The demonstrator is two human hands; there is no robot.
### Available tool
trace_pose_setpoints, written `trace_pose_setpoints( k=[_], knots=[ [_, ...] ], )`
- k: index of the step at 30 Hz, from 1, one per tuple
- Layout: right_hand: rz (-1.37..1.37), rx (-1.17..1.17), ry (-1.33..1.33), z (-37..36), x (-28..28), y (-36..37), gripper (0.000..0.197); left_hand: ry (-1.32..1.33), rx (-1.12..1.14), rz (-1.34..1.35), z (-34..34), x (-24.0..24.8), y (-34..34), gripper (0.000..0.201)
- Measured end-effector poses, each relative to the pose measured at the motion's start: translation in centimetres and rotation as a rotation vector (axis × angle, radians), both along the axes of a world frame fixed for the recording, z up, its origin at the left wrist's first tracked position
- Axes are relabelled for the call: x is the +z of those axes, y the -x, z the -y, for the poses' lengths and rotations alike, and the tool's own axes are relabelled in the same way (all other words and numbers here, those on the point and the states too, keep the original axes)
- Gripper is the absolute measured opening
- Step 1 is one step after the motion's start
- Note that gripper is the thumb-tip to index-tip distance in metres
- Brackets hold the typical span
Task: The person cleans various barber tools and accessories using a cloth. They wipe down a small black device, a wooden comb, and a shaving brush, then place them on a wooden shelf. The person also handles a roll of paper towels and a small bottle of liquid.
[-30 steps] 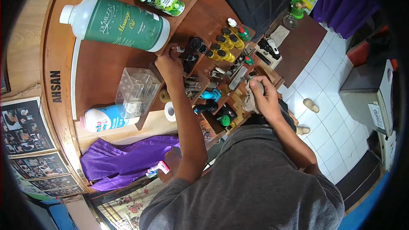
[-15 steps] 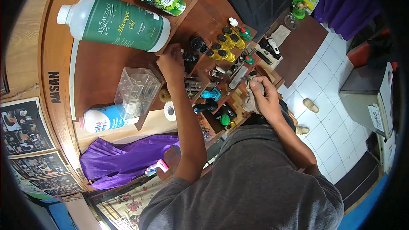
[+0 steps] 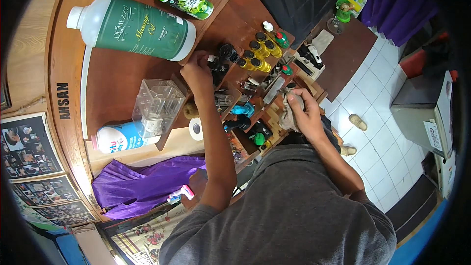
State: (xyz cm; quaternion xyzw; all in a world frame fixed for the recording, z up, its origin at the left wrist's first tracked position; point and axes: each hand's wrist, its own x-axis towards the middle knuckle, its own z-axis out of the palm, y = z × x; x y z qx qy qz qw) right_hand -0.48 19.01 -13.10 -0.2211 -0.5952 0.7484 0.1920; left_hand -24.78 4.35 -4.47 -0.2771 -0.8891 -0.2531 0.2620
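Observation:
My left hand (image 3: 197, 74) reaches up to a dark shelf compartment, its fingers curled. Its fingertips are partly hidden beside a small black bottle (image 3: 216, 65), so I cannot make out what they grip. Just right of that bottle is a round black container (image 3: 228, 51). Lower and to the right, my right hand (image 3: 308, 115) is closed on a crumpled greyish-beige cloth (image 3: 287, 119), which hangs below the fingers. Thumb and forefinger meet at its upper end.
Yellow bottles (image 3: 257, 54) with black caps crowd the shelf. A large green-labelled bottle (image 3: 142, 29) stands above my left hand, a clear plastic box (image 3: 159, 100) lower left. White clippers (image 3: 315, 54) lie beyond. A paper roll (image 3: 196, 128) is beside my left forearm.
My left hand has shifted very slightly at the compartment, and more of the small black bottle beside its fingers shows. The right hand keeps its grip on the cloth.

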Motion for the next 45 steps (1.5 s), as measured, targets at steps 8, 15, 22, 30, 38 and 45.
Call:
trace_pose_setpoints(
  k=[8,15,22,30,38,45],
  knots=[
    [0.008,0.028,-0.012,0.1,-0.6,0.1,0.028,0.074,0.020,-0.044,-0.1,0.1,0.1,0.008],
    [0.020,0.040,0.012,-0.1,-0.9,-0.1,0.028,0.026,0.022,-0.025,-0.5,-0.1,-0.7,0.009],
    [0.047,0.077,0.114,-0.8,-1.3,-0.3,0.026,-0.010,0.011,0.026,-2.3,2.4,-6.1,0.021],
    [-0.083,0.149,0.259,-1.8,1.3,-0.1,0.030,-0.671,-0.262,1.045,-5.5,-5.4,-19.7,0.051],
    [0.009,0.633,-0.572,-2.3,-1.6,0.5,0.032,-1.480,-0.050,1.349,-3.2,-7.8,-21.4,0.029],
    [0.098,0.880,-0.431,-1.0,-0.3,0.9,0.044,-1.645,-0.117,1.281,-1.1,-10.1,-23.2,0.036]
  ],
)
